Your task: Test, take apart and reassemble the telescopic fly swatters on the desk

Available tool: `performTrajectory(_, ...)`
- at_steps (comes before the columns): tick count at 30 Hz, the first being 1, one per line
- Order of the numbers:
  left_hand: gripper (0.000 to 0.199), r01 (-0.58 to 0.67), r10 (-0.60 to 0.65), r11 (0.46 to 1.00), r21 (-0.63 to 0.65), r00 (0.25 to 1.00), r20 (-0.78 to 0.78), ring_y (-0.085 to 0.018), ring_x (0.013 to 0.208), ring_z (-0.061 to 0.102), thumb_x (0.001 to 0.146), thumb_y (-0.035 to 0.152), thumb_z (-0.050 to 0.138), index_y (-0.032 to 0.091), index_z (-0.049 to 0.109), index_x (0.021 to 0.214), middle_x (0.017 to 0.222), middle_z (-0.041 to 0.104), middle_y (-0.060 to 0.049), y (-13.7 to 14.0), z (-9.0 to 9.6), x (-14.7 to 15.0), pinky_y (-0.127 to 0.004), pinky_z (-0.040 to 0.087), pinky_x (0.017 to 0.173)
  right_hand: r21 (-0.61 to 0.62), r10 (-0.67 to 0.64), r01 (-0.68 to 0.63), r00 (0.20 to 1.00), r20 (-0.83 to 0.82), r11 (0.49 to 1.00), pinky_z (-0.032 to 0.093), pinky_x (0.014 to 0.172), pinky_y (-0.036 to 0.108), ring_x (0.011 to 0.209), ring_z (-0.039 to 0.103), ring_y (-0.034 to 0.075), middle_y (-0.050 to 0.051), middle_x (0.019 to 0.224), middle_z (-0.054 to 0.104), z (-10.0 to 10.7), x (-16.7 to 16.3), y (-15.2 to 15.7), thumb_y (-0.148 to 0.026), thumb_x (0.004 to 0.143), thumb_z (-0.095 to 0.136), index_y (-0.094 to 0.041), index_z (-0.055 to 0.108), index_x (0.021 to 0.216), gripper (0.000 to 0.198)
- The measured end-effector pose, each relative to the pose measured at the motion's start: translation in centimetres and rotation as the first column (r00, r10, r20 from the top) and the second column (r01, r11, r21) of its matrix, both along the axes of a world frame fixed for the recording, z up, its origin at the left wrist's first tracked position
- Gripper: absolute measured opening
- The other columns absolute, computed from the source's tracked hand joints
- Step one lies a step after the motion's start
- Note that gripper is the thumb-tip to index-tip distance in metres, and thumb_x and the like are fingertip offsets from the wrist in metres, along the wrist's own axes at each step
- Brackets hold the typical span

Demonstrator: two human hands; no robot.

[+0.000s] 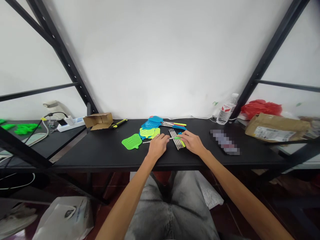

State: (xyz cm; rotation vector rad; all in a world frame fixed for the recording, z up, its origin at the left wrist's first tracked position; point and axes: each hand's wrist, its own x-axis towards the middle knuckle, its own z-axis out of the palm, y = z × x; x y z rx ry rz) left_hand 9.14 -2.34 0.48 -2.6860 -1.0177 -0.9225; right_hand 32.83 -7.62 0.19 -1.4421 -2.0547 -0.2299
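My left hand (158,145) is closed around a thin metal rod (146,142), whose tip sticks out on its left side. At the rod's other end, my right hand (191,141) grips a green handle (177,137); its fingers partly hide it. Beneath my right hand lies a bundle of metal rods (175,140) with yellow-green handles. A green fly swatter head (131,141) rests flat just left of the rod tip; I cannot tell whether they touch. Yellow swatter heads (151,132) lie behind my left hand, with blue fly swatters (152,123) further back.
At the back left of the black table (100,156) are an open cardboard box (98,120) and a yellow-black utility knife (120,123). On the right stand a water bottle (227,110), a blurred dark flat object (225,142) and a taped parcel (277,128). Black frame posts (66,56) rise on both sides.
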Motion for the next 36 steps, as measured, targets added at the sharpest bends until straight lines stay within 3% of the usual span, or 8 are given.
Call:
performTrajectory(8, 0.027, 0.051, -0.051, 0.998, -0.024, 0.999, -0.009, -0.020, 0.092, 0.060, 0.103, 0.031, 0.041, 0.024, 0.065, 0.112, 0.097, 0.066, -0.005, 0.15, -0.32, 0.13, -0.032, 0.046, 0.079, -0.016, 0.012, -0.011, 0.999, 0.030, 1.000, 0.049, 0.081, 0.028, 0.098, 0.064, 0.019, 0.006, 0.114, 0.066, -0.08, -0.16, 0.02, -0.037, 0.104, 0.040, -0.032, 0.066, 0.129, 0.037)
performTrajectory(22, 0.035, 0.292, -0.289, 0.952, -0.097, 0.956, 0.038, -0.020, 0.104, 0.058, 0.100, 0.018, 0.042, 0.024, 0.055, 0.133, 0.115, 0.064, -0.006, 0.28, -0.36, 0.15, -0.035, 0.047, 0.095, -0.030, 0.097, -0.094, 0.987, 0.126, 0.995, 0.049, 0.077, 0.027, 0.097, 0.064, 0.019, 0.006, 0.108, 0.066, 0.18, -0.75, -0.18, -0.039, 0.104, 0.040, -0.027, 0.067, 0.121, 0.034)
performTrajectory(26, 0.032, 0.210, -0.209, 0.976, -0.050, 0.978, 0.023, -0.021, 0.102, 0.060, 0.100, 0.027, 0.049, 0.024, 0.056, 0.130, 0.111, 0.066, -0.006, 0.19, -0.25, 0.08, -0.034, 0.047, 0.091, 0.021, 0.103, -0.105, 0.992, 0.066, 0.994, 0.049, 0.078, 0.028, 0.096, 0.064, 0.020, 0.007, 0.105, 0.066, 0.01, -0.53, 0.05, -0.036, 0.105, 0.040, -0.024, 0.067, 0.117, 0.032)
performTrajectory(30, 0.030, 0.042, -0.044, 0.998, 0.035, 0.997, 0.058, -0.023, 0.099, 0.061, 0.100, 0.037, 0.049, 0.021, 0.061, 0.123, 0.106, 0.068, -0.007, 0.21, -0.20, 0.05, -0.038, 0.045, 0.089, 0.098, 0.047, -0.041, 0.997, -0.064, 0.994, 0.050, 0.083, 0.030, 0.097, 0.065, 0.020, 0.007, 0.106, 0.067, -0.12, -0.14, 0.29, -0.033, 0.104, 0.042, -0.024, 0.067, 0.115, 0.029)
performTrajectory(36, 0.029, -0.152, 0.146, 0.986, 0.074, 0.985, 0.088, -0.024, 0.098, 0.061, 0.102, 0.033, 0.043, 0.021, 0.066, 0.114, 0.105, 0.070, -0.009, 0.36, -0.14, -0.02, -0.039, 0.040, 0.086, 0.132, -0.005, 0.022, 0.992, -0.125, 0.991, 0.050, 0.082, 0.030, 0.097, 0.066, 0.021, 0.006, 0.105, 0.068, -0.04, -0.01, 0.30, -0.032, 0.103, 0.044, -0.025, 0.069, 0.114, 0.028)
